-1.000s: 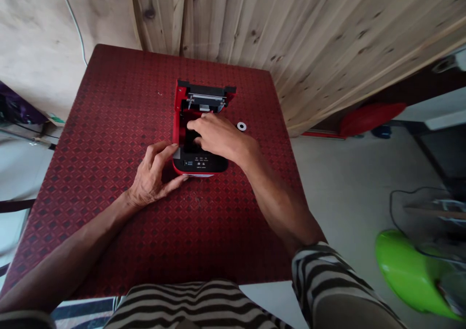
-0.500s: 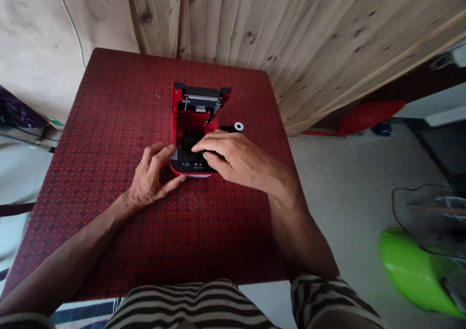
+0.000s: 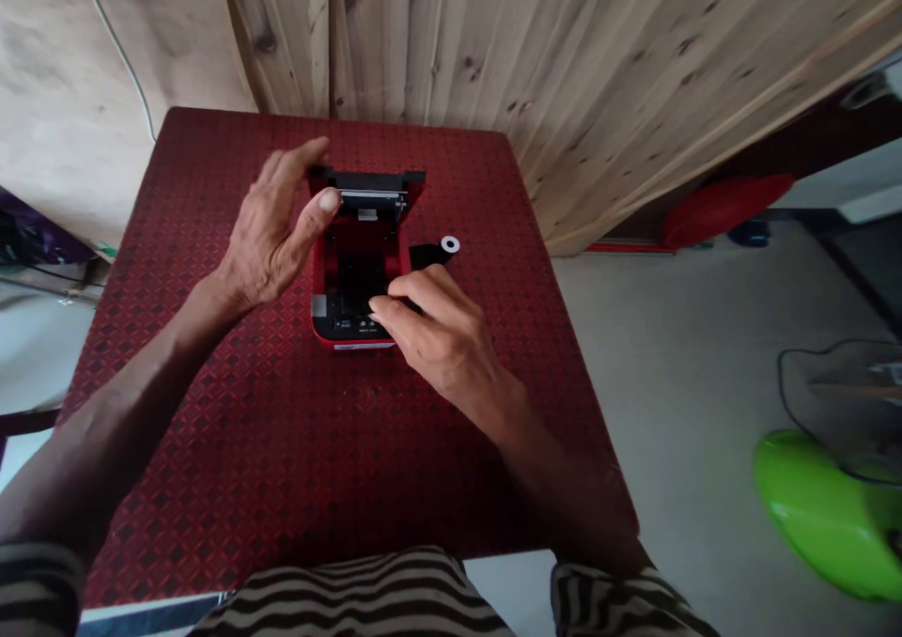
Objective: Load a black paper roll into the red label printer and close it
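A small red and black printer (image 3: 361, 334) stands on the table with its lid (image 3: 370, 182) raised and its dark inner compartment exposed. Beside the lid's left edge, my left hand (image 3: 272, 228) is up with fingers apart, the thumb close to or touching that edge. My right hand (image 3: 441, 336) is at the printer's right front corner. Its thumb and forefinger are bent close together over the front panel, and what lies between them is hidden. Just to the right of the printer lies a small black roll (image 3: 449, 244) with a white ring end, partly behind my right hand.
The printer is on a table (image 3: 232, 449) with a red patterned cover. A wooden plank wall (image 3: 437, 45) rises behind it, and a cable (image 3: 119, 45) hangs at the left. On the floor at right are a bright green plastic object (image 3: 817, 515) and a red object (image 3: 733, 209).
My left hand has let go of the printer's front left corner and risen to the lid. My right hand's fingers have come back from inside the compartment to its front edge.
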The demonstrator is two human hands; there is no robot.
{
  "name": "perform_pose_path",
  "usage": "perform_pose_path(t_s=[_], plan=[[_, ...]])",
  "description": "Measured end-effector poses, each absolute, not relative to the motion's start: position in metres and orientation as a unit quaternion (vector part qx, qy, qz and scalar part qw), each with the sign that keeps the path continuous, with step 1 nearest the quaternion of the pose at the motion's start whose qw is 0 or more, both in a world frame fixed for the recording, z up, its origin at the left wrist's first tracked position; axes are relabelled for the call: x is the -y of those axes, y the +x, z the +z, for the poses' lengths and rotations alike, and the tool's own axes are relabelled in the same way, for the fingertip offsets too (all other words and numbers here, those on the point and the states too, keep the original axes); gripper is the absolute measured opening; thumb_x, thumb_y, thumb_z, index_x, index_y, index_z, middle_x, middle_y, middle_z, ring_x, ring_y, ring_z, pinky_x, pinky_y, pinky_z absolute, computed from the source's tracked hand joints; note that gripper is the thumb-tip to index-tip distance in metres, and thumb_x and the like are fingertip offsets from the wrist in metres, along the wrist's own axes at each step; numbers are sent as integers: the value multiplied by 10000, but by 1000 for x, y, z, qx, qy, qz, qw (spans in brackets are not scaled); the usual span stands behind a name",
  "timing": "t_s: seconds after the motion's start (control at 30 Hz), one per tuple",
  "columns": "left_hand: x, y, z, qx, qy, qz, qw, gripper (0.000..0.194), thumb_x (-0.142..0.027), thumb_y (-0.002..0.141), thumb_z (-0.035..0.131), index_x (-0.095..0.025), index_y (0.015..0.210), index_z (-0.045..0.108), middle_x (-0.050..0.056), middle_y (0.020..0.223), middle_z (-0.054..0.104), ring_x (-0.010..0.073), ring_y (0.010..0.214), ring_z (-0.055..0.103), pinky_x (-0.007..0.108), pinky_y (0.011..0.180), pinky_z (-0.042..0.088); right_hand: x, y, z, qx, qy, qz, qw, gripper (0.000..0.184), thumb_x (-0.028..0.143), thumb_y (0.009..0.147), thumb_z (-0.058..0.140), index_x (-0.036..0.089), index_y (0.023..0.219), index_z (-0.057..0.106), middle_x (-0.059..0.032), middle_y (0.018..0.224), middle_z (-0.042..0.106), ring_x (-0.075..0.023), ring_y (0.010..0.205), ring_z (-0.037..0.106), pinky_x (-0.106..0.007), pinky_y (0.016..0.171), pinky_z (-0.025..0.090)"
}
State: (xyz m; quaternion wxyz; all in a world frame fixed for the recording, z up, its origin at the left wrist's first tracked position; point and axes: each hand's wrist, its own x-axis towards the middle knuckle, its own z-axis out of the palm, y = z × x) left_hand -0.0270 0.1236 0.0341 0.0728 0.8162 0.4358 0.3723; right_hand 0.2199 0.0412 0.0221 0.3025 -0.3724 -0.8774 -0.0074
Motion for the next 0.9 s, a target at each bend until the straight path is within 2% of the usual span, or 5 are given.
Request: perform_pose_path(t_s=[0.1,0.3,0.57,0.7,0.9], plan=[[-118,-21,35,-427,821,373,67,621,-606,1121,375,-135,1478,567,93,1290,703,228,1223,637,403,1074,520,-34,220,18,884,-371,-5,283,274,71,1059,529,207,1086,766,-63,957,716,-206,901,609,-359,860,588],[-66,-28,13,-386,849,358,49,362,-431,1105,495,-268,1360,694,76,1302,717,263,1218,688,466,1036,501,-22,218,14,883,-389,-48,259,293,78,1068,507,210,1126,761,-66,961,743,-212,849,627,-388,753,534],[-55,-33,-14,-346,870,351,0,603,-673,1016,577,-267,1460,607,139,1377,659,349,1297,649,518,1000,520,-20,214,13,873,-410,-47,260,287,79,1073,492,205,1121,745,-70,963,744,-218,870,631,-386,756,531],[-56,-31,-17,-334,870,363,-14,703,-708,907,726,-274,1447,608,141,1356,650,354,1238,659,535,1000,529,-20,213,14,875,-412,-33,253,283,83,1073,492,212,1137,736,-69,975,742,-224,902,641,-390,779,548],[-56,-25,-20,-352,863,363,-6,722,-716,871,763,-314,1446,592,130,1369,640,357,1246,642,540,1015,514,-16,218,17,867,-416,-9,275,274,128,1062,545,217,1268,702,-101,1115,765,-248,956,683,-420,868,596]])
